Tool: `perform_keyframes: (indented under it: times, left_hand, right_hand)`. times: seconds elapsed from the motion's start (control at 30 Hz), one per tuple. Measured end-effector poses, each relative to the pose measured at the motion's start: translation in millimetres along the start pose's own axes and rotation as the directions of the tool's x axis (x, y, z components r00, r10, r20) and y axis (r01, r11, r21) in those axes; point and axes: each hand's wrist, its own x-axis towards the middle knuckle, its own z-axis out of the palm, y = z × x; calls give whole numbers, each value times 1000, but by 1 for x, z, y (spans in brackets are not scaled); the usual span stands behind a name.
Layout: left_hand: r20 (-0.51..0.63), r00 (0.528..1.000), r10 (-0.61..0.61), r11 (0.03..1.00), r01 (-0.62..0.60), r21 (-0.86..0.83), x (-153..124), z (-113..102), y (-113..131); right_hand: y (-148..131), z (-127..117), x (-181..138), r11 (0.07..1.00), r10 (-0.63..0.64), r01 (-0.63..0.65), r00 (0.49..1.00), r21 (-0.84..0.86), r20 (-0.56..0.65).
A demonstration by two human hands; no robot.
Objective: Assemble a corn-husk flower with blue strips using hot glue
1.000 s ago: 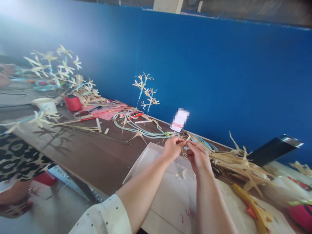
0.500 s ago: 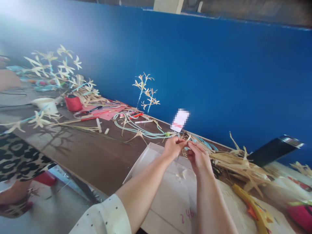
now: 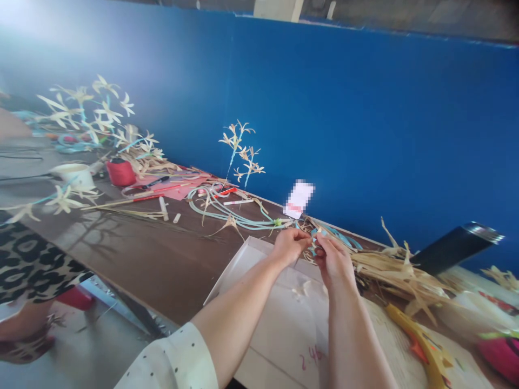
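Both my hands meet over the far end of a shallow white cardboard tray (image 3: 239,265). The fingers of my left hand (image 3: 290,247) are pinched together on a small pale piece of dried husk (image 3: 318,231). From the other side, my right hand (image 3: 334,260) grips the same piece between thumb and fingertips. Its exact shape is mostly hidden by the fingers. Just beyond the hands, pale blue cords (image 3: 231,220) lie in loops on the brown table (image 3: 174,259). A bundle of dried husk leaves (image 3: 389,270) lies to the right.
Husk flowers on blue stems (image 3: 81,111) stand at the left, near a red thread spool (image 3: 120,173) and a white cup (image 3: 75,175). On the right are a dark bottle (image 3: 454,251) and a yellow-handled tool (image 3: 413,335). A blue wall (image 3: 344,119) backs the table. Another person's patterned clothing (image 3: 32,259) shows at left.
My hands have drawn slightly apart, the right one shifting a little to the right. Less of the pale husk piece shows above the fingertips.
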Motion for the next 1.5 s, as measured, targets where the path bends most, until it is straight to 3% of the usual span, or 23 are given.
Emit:
perform_keyframes:
  times: [0.6,1.1,1.3,1.5]
  left_hand:
    - [50,998,42,998,-44,40,0,0,-4]
    - [99,988,116,993,-115,-22,-1,3,-4]
    - [134,972,191,979,-180,-94,-2,2,-4]
    - [167,961,218,964,-186,-193,-1,3,-4]
  right_hand:
    - [-2,-2,0,997,-63,63,998,-44,10]
    - [-7,-3,-2,999,35,-37,999,35,41]
    - [-5,-8,3,984,122,-132,989,121,86]
    - [-4,-9,4,980,125,-141,986,141,111]
